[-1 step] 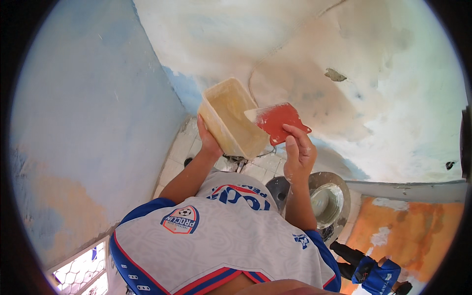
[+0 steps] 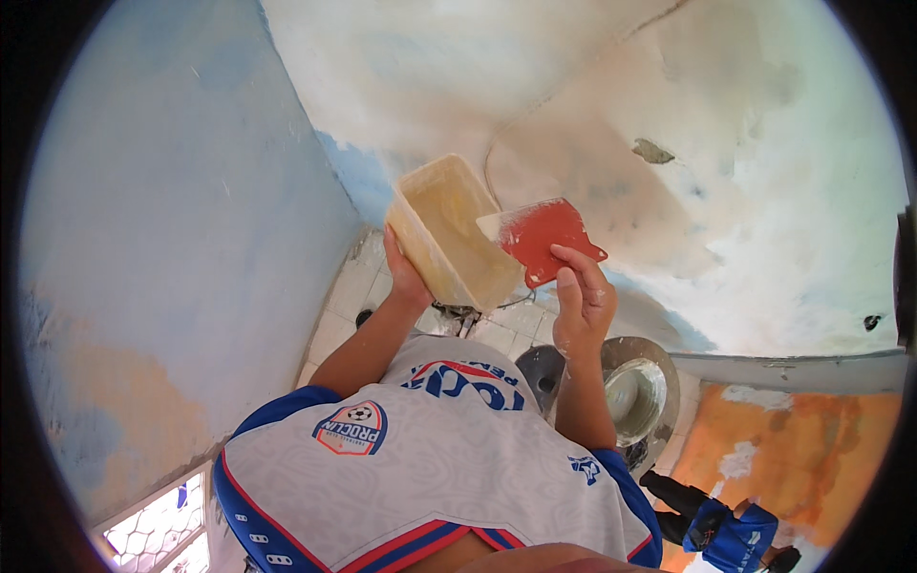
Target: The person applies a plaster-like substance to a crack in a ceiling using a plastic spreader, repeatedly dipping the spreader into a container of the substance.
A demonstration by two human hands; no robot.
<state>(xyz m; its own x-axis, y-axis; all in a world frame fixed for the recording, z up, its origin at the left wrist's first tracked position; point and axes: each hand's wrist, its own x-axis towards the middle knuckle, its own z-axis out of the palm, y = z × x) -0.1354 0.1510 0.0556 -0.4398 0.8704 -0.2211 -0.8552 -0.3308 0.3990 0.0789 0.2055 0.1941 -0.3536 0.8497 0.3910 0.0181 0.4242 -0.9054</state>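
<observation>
A cream rectangular plastic tub [image 2: 430, 244], tilted with its opening toward the right, is gripped along its left side by my left hand [image 2: 407, 272]. Its inside shows smears of pale yellowish paste. My right hand [image 2: 585, 298] pinches a flat red putty spreader [image 2: 549, 244] between thumb and fingers. White filler coats the spreader's left end, which overlaps the tub's right rim; whether it touches the tub I cannot tell. The patched wall [image 2: 592, 143] rises just beyond both hands, with a hole [image 2: 653, 151] in its surface.
To the left stands a bluish wall [image 2: 181, 210]. Below my right forearm sits a round bucket [image 2: 635, 401] with whitish residue. Pale tiles [image 2: 334, 320] cover the floor. At lower right, another person in a blue top [image 2: 735, 537] is near an orange wall [image 2: 793, 444].
</observation>
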